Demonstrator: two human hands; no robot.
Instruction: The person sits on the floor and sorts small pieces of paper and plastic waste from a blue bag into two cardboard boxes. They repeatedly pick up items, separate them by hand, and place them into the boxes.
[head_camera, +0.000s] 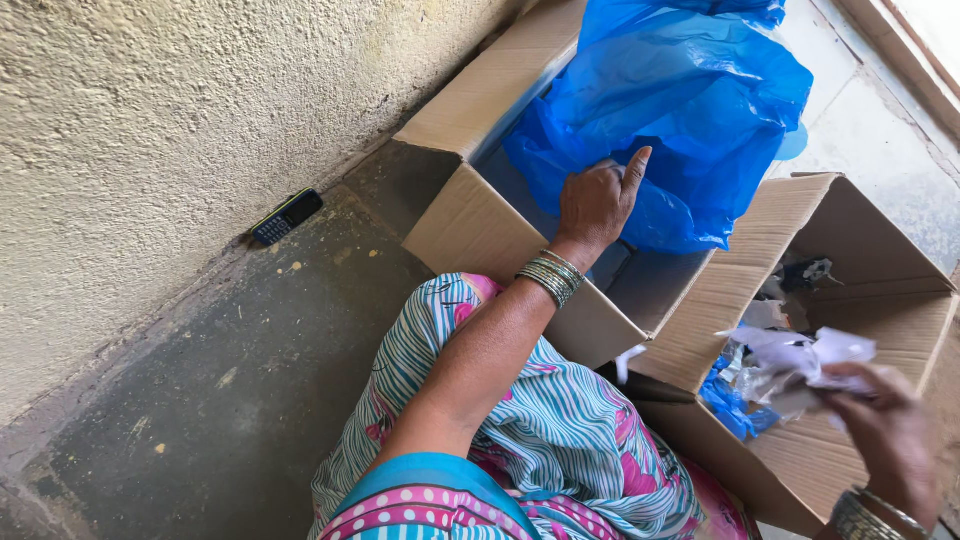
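Rough plastered wall (150, 130) ran along a dark concrete floor (230, 400); a small black keypad phone (286, 216) lay at the wall's foot, well apart from the boxes, with bare floor between. Left hand (597, 200) rested on the blue plastic liner (680, 110) of the nearer cardboard box (480, 230), fingers curled into the plastic, index finger extended upward. That box's flaps stood open toward the wall. Right hand (890, 435), blurred, gripped a wad of crumpled white paper (800, 365) over the second cardboard box (800, 470), which touched the first. Inside it lay paper and blue scraps. Striped fabric (560, 430) covered the knees just beside both boxes.
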